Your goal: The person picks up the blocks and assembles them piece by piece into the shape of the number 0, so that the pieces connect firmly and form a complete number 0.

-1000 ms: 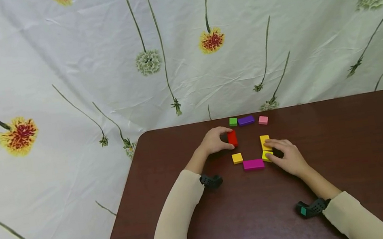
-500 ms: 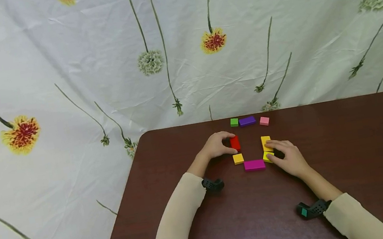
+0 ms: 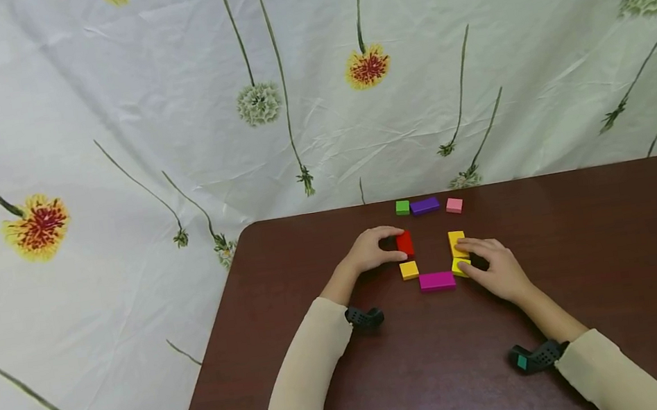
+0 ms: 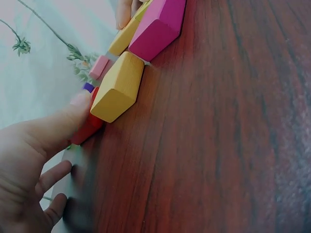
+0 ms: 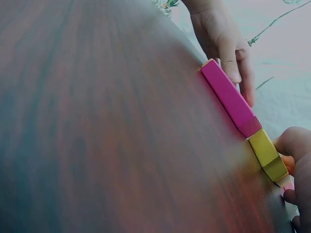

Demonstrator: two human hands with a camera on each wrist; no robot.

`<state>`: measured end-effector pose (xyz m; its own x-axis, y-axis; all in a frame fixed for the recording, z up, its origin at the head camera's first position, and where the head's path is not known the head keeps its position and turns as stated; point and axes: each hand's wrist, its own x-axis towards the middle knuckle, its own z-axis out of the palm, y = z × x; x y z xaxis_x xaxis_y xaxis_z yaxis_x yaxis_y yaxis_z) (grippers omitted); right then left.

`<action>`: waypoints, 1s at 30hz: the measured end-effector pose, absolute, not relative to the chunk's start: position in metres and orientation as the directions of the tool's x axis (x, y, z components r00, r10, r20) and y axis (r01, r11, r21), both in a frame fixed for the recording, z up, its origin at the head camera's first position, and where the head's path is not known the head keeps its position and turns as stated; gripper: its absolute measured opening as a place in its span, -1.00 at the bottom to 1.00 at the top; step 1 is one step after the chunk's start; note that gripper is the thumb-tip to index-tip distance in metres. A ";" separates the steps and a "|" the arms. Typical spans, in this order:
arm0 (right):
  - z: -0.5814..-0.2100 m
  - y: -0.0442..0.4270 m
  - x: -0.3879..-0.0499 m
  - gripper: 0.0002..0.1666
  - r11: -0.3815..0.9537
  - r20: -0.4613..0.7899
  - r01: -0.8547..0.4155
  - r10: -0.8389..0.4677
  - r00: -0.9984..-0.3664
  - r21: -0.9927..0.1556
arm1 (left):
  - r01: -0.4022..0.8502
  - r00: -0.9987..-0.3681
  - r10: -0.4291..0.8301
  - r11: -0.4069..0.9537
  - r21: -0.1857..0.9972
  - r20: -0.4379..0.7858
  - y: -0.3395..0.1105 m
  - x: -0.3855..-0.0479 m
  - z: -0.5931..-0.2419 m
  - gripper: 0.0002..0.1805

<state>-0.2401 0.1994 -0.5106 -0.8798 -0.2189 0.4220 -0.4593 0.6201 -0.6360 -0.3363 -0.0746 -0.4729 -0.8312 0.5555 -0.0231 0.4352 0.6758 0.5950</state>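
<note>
My left hand (image 3: pixel 370 249) pinches a red wooden block (image 3: pixel 405 245) by its ends, thumb nearest me; in the left wrist view the thumb partly hides it. Just below sits a short orange-yellow block (image 3: pixel 409 270), close to the red one. A long magenta block (image 3: pixel 437 281) lies crosswise at the near side. My right hand (image 3: pixel 497 267) touches two blocks on the right with fairly straight fingers: a longer yellow block (image 3: pixel 456 240) under its fingertips and a short bright-yellow block (image 3: pixel 458 268) at its thumb. The bright-yellow block stands by the magenta block's right end.
Along the table's far edge lie a green block (image 3: pixel 402 208), a purple block (image 3: pixel 425 205) and a pink block (image 3: pixel 454 205). The dark brown table (image 3: pixel 428 373) runs back to a flowered cloth (image 3: pixel 311 81). A black band (image 3: pixel 364 317) is on the left wrist.
My left hand has moved the red block toward me and slightly right, close to the short orange-yellow block. The right hand stays where it was on the two yellow blocks.
</note>
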 end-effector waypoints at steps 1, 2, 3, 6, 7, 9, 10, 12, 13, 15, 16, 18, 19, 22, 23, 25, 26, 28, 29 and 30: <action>-0.510 0.199 -0.240 -0.55 0.621 0.422 -0.460 -0.219 -0.880 -0.635 | 0.437 -0.830 0.557 0.673 0.597 -0.021 -0.075 -0.336 -0.473 -0.40; -0.510 0.199 -0.240 -0.55 0.621 0.423 -0.461 -0.220 -0.879 -0.634 | 0.440 -0.829 0.559 0.669 0.599 -0.016 -0.075 -0.336 -0.473 -0.42; -0.510 0.199 -0.240 -0.55 0.622 0.423 -0.460 -0.220 -0.879 -0.634 | 0.445 -0.827 0.562 0.665 0.600 -0.010 -0.076 -0.336 -0.474 -0.44; -0.510 0.199 -0.239 -0.54 0.623 0.425 -0.461 -0.219 -0.878 -0.632 | 0.462 -0.822 0.570 0.659 0.594 0.008 -0.076 -0.335 -0.474 -0.47; -0.510 0.198 -0.239 -0.54 0.623 0.425 -0.462 -0.219 -0.878 -0.632 | 0.467 -0.820 0.572 0.658 0.591 0.012 -0.076 -0.335 -0.474 -0.48; -0.509 0.198 -0.239 -0.54 0.623 0.425 -0.461 -0.219 -0.878 -0.632 | 0.472 -0.817 0.576 0.651 0.594 0.018 -0.076 -0.334 -0.473 -0.48; -0.509 0.198 -0.239 -0.54 0.623 0.427 -0.462 -0.219 -0.878 -0.631 | 0.474 -0.816 0.578 0.649 0.595 0.019 -0.076 -0.334 -0.473 -0.48; -0.509 0.198 -0.239 -0.54 0.624 0.428 -0.462 -0.217 -0.877 -0.630 | 0.483 -0.810 0.586 0.643 0.594 0.025 -0.076 -0.333 -0.473 -0.49; -0.509 0.198 -0.239 -0.54 0.624 0.430 -0.464 -0.218 -0.876 -0.629 | 0.486 -0.808 0.589 0.641 0.594 0.026 -0.076 -0.332 -0.473 -0.49; -0.510 0.199 -0.239 -0.54 0.625 0.433 -0.466 -0.218 -0.875 -0.626 | 0.494 -0.804 0.594 0.639 0.590 0.029 -0.076 -0.332 -0.473 -0.50; -0.510 0.199 -0.240 -0.55 0.626 0.434 -0.467 -0.218 -0.874 -0.625 | 0.497 -0.802 0.597 0.638 0.588 0.030 -0.076 -0.332 -0.473 -0.50; -0.510 0.199 -0.240 -0.55 0.626 0.437 -0.468 -0.217 -0.873 -0.624 | 0.499 -0.800 0.599 0.635 0.590 0.031 -0.075 -0.332 -0.474 -0.50; -0.511 0.200 -0.241 -0.55 0.626 0.438 -0.469 -0.217 -0.872 -0.623 | 0.498 -0.800 0.600 0.634 0.592 0.030 -0.075 -0.332 -0.474 -0.50; -0.511 0.200 -0.241 -0.54 0.627 0.437 -0.468 -0.217 -0.873 -0.623 | 0.498 -0.798 0.602 0.628 0.598 0.032 -0.075 -0.331 -0.475 -0.50; -0.511 0.200 -0.240 -0.54 0.627 0.437 -0.468 -0.217 -0.873 -0.623 | 0.499 -0.797 0.604 0.626 0.599 0.033 -0.076 -0.331 -0.476 -0.50; -0.510 0.199 -0.240 -0.55 0.626 0.435 -0.467 -0.217 -0.874 -0.625 | 0.501 -0.794 0.607 0.621 0.603 0.036 -0.076 -0.330 -0.477 -0.49; -0.510 0.199 -0.240 -0.55 0.627 0.434 -0.465 -0.217 -0.875 -0.625 | 0.501 -0.794 0.606 0.617 0.607 0.040 -0.076 -0.330 -0.477 -0.49; -0.509 0.199 -0.239 -0.55 0.627 0.429 -0.462 -0.217 -0.877 -0.627 | 0.497 -0.796 0.604 0.611 0.616 0.044 -0.077 -0.329 -0.479 -0.50; -0.509 0.199 -0.239 -0.55 0.628 0.427 -0.460 -0.217 -0.878 -0.628 | 0.495 -0.797 0.602 0.608 0.621 0.046 -0.077 -0.329 -0.480 -0.50; -0.509 0.199 -0.239 -0.55 0.627 0.424 -0.459 -0.217 -0.879 -0.629 | 0.492 -0.800 0.599 0.608 0.623 0.047 -0.077 -0.328 -0.480 -0.50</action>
